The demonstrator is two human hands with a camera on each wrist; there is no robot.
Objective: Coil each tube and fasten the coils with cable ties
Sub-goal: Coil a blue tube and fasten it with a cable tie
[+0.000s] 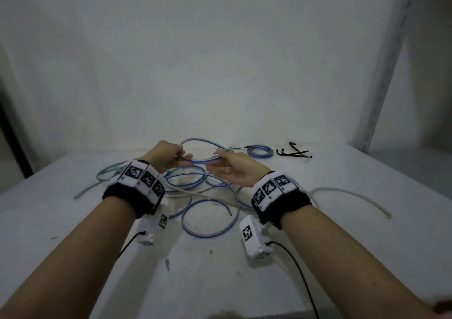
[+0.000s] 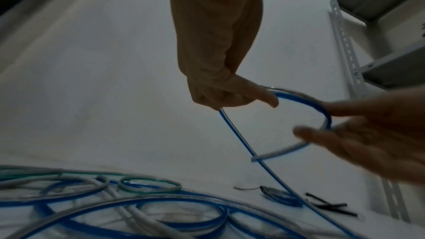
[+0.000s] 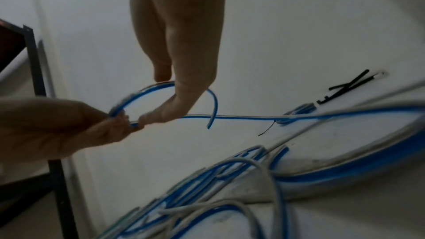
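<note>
Blue tube (image 1: 203, 144) looped above white table (image 1: 367, 221), left hand (image 1: 166, 156) pinching it, right hand (image 1: 232, 169) open-fingered, white wall (image 1: 220, 62) behind

Glossy clear-and-blue plastic tube (image 1: 203, 145); matt white table (image 1: 342, 221), scuffed; black plastic cable ties (image 1: 293, 153).

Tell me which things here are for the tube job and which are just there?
For the job:
blue tube held by left hand and right hand
loose tubes
tied coil
black cable ties

Just there:
metal shelf post
white table
</note>
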